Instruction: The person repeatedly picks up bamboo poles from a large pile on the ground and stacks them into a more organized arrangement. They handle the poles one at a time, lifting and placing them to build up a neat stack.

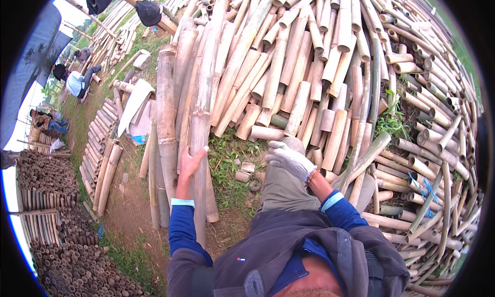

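My bare left hand (191, 164) is closed on a long, weathered bamboo pole (201, 119), its thumb lying across the pole. Part of its fingers is hidden. Other long bamboo poles (166, 98) lie alongside, just left of it. My right hand (290, 160) wears a whitish work glove and rests over my bent knee in grey trousers. Its fingers are loosely stretched out with nothing in them. Beyond that hand lies a large heap of cut bamboo pieces (298, 107).
Short bamboo offcuts (243, 174) lie on the grass between my hands. White sheeting (135, 105) is at the left, near a row of cut pieces (98, 155). Stacked bamboo (90, 258) fills the lower left. A seated person (77, 82) is farther off. Blue strands (427, 191) lie at the right.
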The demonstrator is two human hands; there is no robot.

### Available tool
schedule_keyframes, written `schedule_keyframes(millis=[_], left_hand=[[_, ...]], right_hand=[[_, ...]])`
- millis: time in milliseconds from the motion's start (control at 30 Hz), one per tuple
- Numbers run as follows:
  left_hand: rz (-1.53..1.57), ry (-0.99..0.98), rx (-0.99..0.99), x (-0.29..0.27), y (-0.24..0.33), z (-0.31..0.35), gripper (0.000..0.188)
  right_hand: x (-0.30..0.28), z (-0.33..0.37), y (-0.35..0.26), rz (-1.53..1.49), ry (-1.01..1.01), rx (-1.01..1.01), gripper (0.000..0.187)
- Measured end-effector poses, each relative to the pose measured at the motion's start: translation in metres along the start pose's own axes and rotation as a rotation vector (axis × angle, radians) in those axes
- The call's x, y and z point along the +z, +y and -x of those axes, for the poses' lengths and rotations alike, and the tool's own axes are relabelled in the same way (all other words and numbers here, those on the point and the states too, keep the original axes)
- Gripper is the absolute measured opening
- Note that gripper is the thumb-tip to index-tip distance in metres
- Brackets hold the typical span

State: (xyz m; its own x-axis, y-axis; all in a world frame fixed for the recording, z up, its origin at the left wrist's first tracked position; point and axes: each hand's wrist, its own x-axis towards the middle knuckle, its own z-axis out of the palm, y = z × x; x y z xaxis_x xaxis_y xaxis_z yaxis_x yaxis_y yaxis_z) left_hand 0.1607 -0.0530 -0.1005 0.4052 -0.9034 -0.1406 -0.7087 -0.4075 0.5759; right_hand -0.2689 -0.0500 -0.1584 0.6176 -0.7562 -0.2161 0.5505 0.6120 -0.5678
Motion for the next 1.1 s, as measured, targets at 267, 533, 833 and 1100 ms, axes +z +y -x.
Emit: schedule_keyframes(millis=[267,533,833,1100], left_hand=[[0.044,-0.069,-0.046,0.134,0.001,-0.012,0.114],[-0.087,-0.006,-0.146,0.213,0.016,-0.006,0.116],[-0.124,-0.003,-0.089,0.240,0.055,0.010,0.106],[-0.345,0.277,0.025,0.239,0.070,0.016,0.100]], right_hand=[[-0.085,0.180,-0.040,1.583,1.026,-0.487,0.062],[-0.069,0.297,-0.017,1.621,1.193,0.376,0.071],[-0.064,0.439,-0.006,0.099,0.932,-0.328,0.068],[-0.071,0.550,0.047,1.339,1.800,0.058,0.064]])
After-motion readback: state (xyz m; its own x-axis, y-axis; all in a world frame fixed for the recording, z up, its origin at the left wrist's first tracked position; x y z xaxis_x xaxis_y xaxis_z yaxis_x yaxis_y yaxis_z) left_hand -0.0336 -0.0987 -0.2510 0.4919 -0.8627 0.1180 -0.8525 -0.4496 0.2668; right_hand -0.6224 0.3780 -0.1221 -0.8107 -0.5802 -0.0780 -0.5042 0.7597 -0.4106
